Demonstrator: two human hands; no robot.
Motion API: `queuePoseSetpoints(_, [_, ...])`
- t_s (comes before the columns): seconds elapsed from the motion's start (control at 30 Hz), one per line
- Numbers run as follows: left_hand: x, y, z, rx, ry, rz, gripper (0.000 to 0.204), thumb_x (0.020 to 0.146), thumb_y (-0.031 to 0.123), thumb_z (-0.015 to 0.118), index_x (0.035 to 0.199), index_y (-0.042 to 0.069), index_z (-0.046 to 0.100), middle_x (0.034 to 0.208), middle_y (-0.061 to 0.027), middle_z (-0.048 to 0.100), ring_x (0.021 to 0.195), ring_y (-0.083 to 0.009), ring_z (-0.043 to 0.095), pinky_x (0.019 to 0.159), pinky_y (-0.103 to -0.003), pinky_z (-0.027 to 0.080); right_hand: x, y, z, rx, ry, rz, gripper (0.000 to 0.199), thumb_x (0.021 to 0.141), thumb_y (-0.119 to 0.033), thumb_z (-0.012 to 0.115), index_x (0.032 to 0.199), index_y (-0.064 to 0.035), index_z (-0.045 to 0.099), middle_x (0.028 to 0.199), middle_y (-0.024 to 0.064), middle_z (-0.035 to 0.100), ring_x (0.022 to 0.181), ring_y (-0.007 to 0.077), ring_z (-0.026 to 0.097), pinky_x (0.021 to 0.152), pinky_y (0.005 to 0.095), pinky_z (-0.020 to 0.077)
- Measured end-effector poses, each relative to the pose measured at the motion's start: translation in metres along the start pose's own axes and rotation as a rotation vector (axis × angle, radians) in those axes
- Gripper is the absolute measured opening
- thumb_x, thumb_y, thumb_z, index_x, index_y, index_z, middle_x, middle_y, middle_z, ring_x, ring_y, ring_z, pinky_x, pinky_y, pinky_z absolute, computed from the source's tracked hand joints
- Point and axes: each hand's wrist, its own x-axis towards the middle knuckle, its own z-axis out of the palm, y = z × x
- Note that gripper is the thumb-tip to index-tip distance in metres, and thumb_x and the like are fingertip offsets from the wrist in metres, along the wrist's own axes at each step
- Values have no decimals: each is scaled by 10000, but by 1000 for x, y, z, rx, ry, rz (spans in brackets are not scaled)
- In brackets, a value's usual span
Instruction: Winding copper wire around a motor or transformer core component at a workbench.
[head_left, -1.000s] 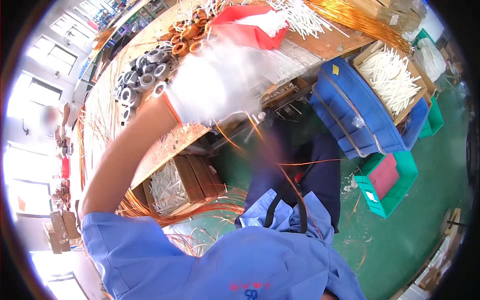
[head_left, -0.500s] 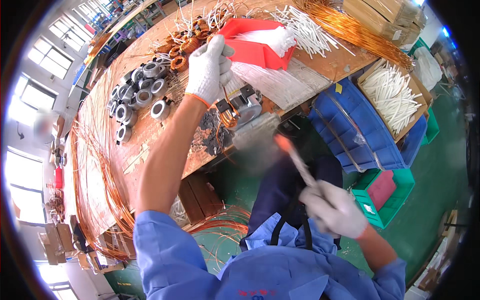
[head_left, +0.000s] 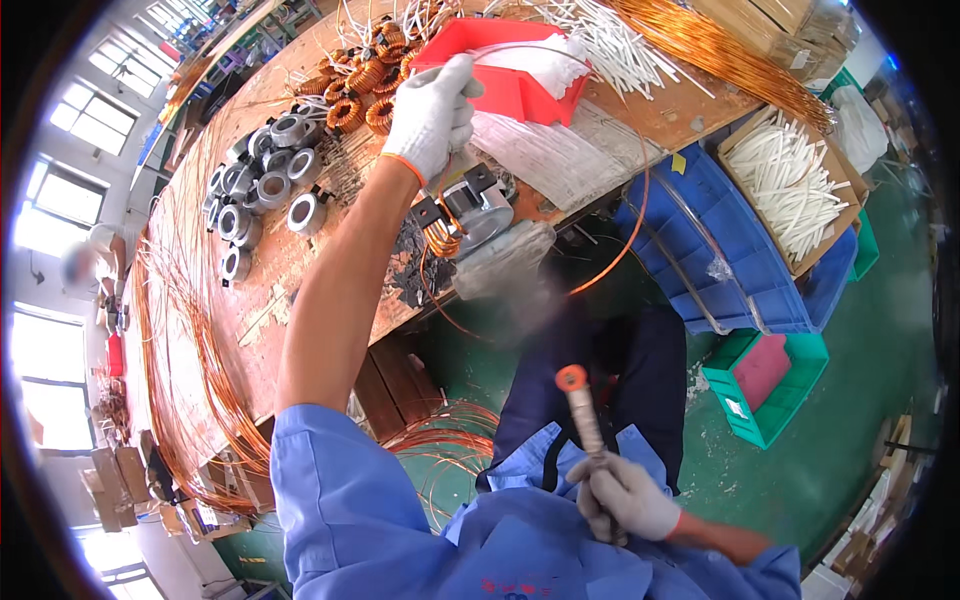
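Observation:
My left hand [head_left: 430, 118], in a white glove, is raised over the table's edge beside a red bin [head_left: 515, 98]. Its fingers are closed on a copper wire [head_left: 643, 200], which arcs right and down past the table edge. Just below that hand, a grey ring core [head_left: 488, 212] with black clamps carries a few turns of copper winding [head_left: 442, 240]. In front of my body, my gloved right hand [head_left: 628, 497] grips a stick-like tool [head_left: 585, 420] with a pale wrapped shaft and an orange round end. The tool's kind is unclear.
Grey ring cores [head_left: 273, 187] and copper-wound rings [head_left: 368, 75] crowd the table [head_left: 270, 310]. White tubes [head_left: 620, 45] and copper wire bundles [head_left: 710, 55] lie at the back. A blue bin [head_left: 690, 260] holding a tube-filled carton and a green bin [head_left: 780, 410] stand to the right.
My right hand and the tool have moved down and left toward my body. The copper wire now arcs visibly to the right of my left hand, which has shifted slightly.

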Motion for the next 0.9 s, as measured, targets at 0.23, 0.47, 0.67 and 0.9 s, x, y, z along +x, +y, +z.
queuePoseSetpoints(0.23, [2, -5, -12, -230, -14, -5, 341, 1069, 326, 625, 847, 71, 576, 617, 95, 337, 462, -39, 289, 400, -233, 213, 51, -58, 4, -46, 39, -244, 308, 1100, -253, 514, 1281, -10, 567, 729, 30, 588, 510, 99, 587, 434, 255, 453])
queuePoseSetpoints(0.47, [18, 4, -20, -220, -37, -238, 311, 1065, 281, 608, 826, 86, 570, 614, 93, 314, 465, -22, 254, 395, -230, 177, 98, -192, 6, -72, -49, -192, 184, 1042, -239, 637, 1068, -66, 581, 679, -2, 526, 515, 62, 540, 396, 255, 456])
queuePoseSetpoints(0.67, [44, 44, 64, 1540, -449, 474, 398, 901, 335, 696, 1039, -39, 708, 853, -183, 734, 714, -325, 712, 699, -427, 580, -7, 30, -51, -775, 385, -309, 213, 953, -162, 714, 1084, -40, 599, 720, 176, 643, 671, 305, 716, 612, 398, 524])
queuePoseSetpoints(0.9, [-5, 50, 134, 1411, -78, 798, 299, 829, 255, 625, 817, 2, 784, 812, -274, 739, 781, -393, 761, 754, -462, 603, -179, 411, -132, -987, 731, 519, 159, 947, -233, 655, 996, -81, 649, 808, 211, 675, 731, 443, 676, 625, 509, 539])
